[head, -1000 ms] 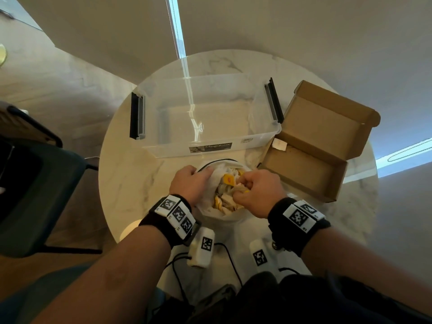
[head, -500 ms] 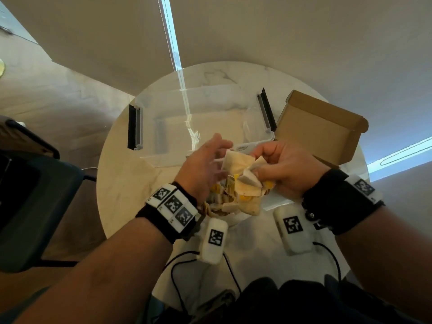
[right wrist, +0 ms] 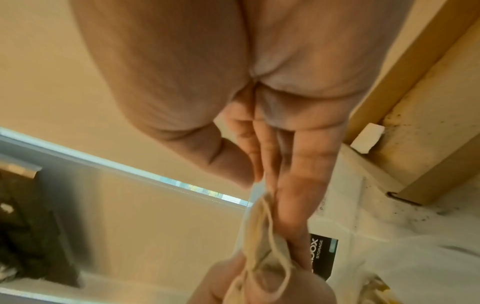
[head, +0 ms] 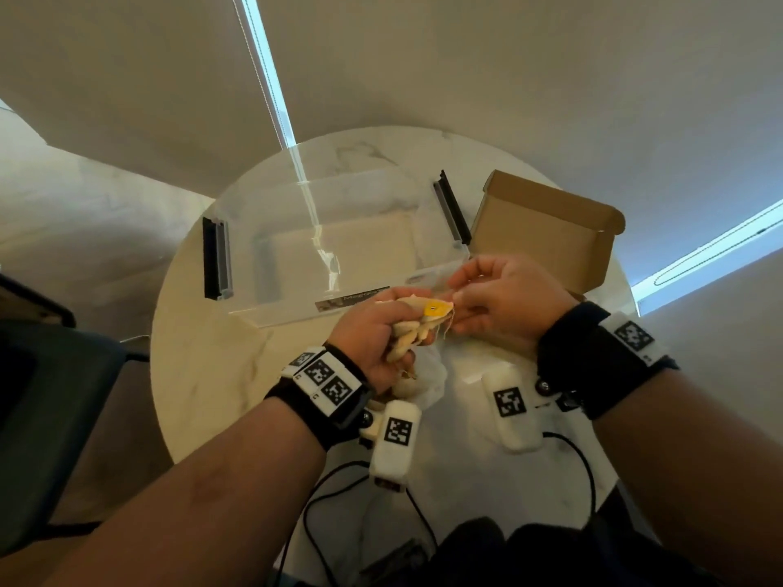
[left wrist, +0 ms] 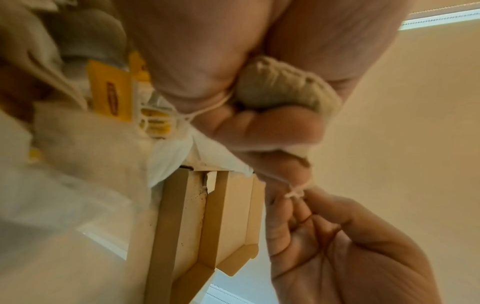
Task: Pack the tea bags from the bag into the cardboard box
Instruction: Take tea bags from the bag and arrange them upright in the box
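Gripping a clump of tea bags [head: 413, 328] above the bag [head: 430, 377], the left hand [head: 373, 336] feeds the right hand [head: 504, 300], which pinches their edge; the cardboard box [head: 546, 230] looks unfilled, packing barely begun.

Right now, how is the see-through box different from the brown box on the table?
The clear plastic bin is see-through, so the table shows through it; the cardboard box is brown and solid. The bin looks bigger and has black handles on its ends; the cardboard box looks smaller, with a lid flap standing open. The bin sits in the middle, the cardboard box to its right. Both are open on top.
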Action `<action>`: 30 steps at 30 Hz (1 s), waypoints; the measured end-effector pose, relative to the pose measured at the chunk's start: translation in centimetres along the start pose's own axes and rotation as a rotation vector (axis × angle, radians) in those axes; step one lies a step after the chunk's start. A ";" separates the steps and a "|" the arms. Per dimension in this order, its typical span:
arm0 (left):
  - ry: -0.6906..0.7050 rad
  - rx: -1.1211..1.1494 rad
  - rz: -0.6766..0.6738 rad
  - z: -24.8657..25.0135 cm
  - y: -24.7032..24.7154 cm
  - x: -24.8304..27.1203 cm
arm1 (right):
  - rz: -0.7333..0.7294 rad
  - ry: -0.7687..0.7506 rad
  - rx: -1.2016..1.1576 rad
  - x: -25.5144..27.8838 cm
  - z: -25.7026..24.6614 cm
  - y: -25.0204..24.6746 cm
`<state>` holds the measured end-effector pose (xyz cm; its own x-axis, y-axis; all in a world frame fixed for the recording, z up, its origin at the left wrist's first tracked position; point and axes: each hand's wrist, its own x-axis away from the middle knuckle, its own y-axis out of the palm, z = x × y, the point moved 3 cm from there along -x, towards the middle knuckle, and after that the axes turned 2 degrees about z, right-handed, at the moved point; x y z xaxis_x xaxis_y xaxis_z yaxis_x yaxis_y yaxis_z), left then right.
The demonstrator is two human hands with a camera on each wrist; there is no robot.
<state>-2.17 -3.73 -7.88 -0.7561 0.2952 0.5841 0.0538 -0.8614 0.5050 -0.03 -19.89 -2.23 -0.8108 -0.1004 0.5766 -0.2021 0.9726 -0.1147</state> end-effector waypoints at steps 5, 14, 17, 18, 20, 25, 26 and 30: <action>0.119 -0.073 0.129 -1.3 2.3 -1.5 | 0.119 0.037 -0.002 0.3 2.9 -1.7; 0.108 -0.158 0.227 -3.9 5.5 -2.6 | 0.241 -0.144 -0.008 -0.1 6.4 -5.0; 0.088 -0.196 0.216 -3.8 5.5 -3.0 | 0.230 -0.128 -0.065 -0.1 6.2 -5.2; 0.084 -0.198 0.217 -3.9 5.5 -3.2 | 0.207 -0.126 -0.076 -0.1 6.0 -5.1; 0.072 -0.202 0.183 -3.7 5.5 -3.6 | 0.202 -0.127 -0.075 -0.1 5.8 -4.9; 0.032 -0.185 0.094 -3.1 5.6 -4.2 | 0.272 -0.106 -0.044 -0.6 5.9 -5.0; 0.021 -0.197 0.102 -3.0 5.5 -4.4 | 0.293 -0.105 -0.054 -0.7 5.8 -5.2; -0.031 -0.224 0.120 -2.9 4.9 -5.0 | 0.372 -0.126 -0.162 -1.1 5.4 -5.9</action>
<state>-0.05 -10.62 -10.13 -0.7325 0.1953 0.6522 -0.0069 -0.9601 0.2797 -0.97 -26.64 -6.55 -0.8748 0.2490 0.4156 0.1981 0.9667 -0.1622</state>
